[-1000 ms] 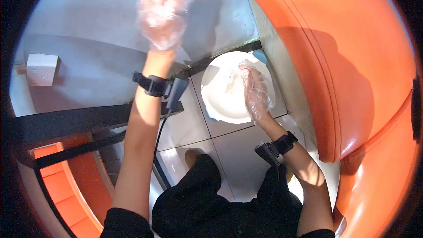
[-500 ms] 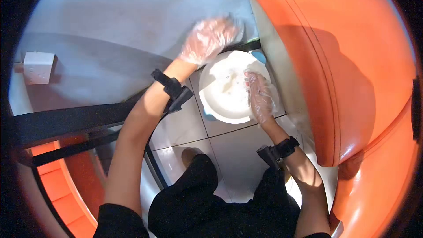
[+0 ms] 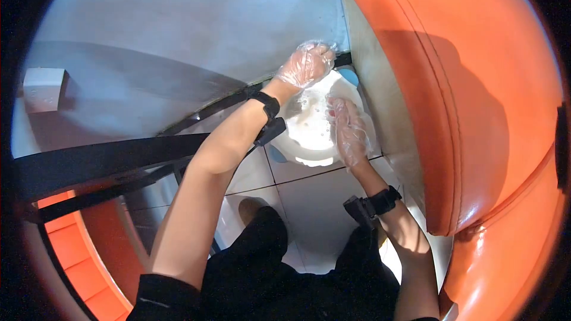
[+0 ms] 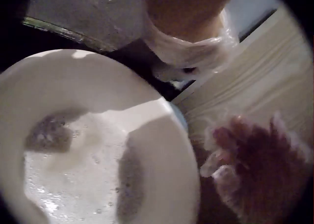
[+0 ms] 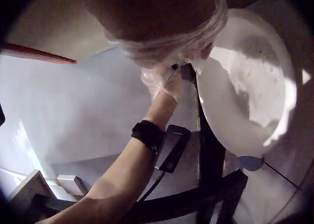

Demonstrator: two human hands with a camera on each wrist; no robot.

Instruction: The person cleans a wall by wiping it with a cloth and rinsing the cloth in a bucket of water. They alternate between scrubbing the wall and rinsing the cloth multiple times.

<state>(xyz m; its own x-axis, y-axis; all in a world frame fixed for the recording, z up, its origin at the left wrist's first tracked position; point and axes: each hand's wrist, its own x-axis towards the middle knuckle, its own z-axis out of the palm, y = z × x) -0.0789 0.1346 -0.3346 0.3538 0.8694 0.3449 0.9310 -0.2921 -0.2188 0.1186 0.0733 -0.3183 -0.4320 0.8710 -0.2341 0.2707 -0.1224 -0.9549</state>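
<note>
A round white basin of sudsy water stands on the floor in the corner, blue parts at its edge. My left hand, in a thin clear plastic glove, is low by the wall, overlapping the basin's far rim in the head view. Its fingers bend toward the corner; their tips are hidden and I cannot tell whether they hold anything. In the left wrist view it appears just beyond the rim. My right hand, gloved likewise, hangs loosely curled at the basin's right side with nothing visible in it.
A grey wall rises behind the basin. Close on the right is an orange padded seat on a wood-toned base. Black bars cross at left, below a white wall box. Pale tiles cover the floor.
My left hand has come down from high on the wall and moved right, to the basin's far rim. The right hand stays at the basin's right side, shifting only slightly.
</note>
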